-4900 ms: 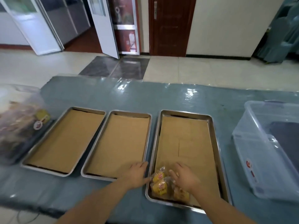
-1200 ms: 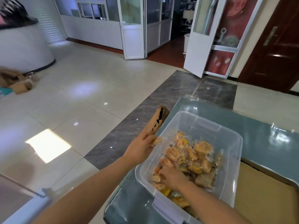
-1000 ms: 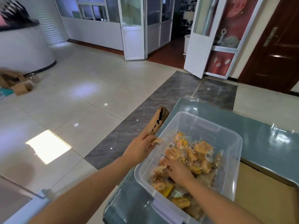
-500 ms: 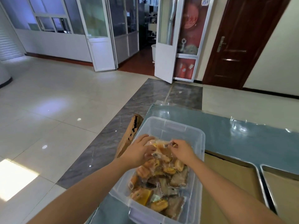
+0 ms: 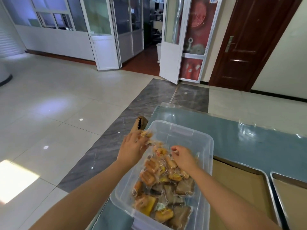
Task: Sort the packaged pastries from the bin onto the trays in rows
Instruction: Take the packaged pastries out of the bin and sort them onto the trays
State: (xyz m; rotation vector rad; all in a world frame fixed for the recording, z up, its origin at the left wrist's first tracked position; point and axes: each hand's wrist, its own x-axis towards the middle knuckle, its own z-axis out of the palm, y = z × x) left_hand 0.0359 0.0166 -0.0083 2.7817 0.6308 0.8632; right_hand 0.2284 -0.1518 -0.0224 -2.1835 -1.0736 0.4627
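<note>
Packaged pastries (image 5: 159,185) heaped in clear plastic bin (image 5: 204,140), bin at 6 o'clock on blue-green desk (image 5: 240,140), at its left end. Left to right: brown cardboard piece (image 5: 138,125) standing off the desk's left edge, touching or just beside bin's far-left corner, cannot tell which. Left hand (image 5: 132,149) above bin's left rim, grip clamped on a few wrapped pastries (image 5: 147,136), wrappers trailing from fingers. Right hand (image 5: 183,157) over the heap at bin centre, fingers curled, thumb and forefinger together on a fold of clear wrapper. Right of bin, at 4 o'clock: metal tray (image 5: 267,193) with brown paper liner, second tray (image 5: 282,177) just beside it at frame edge.
</note>
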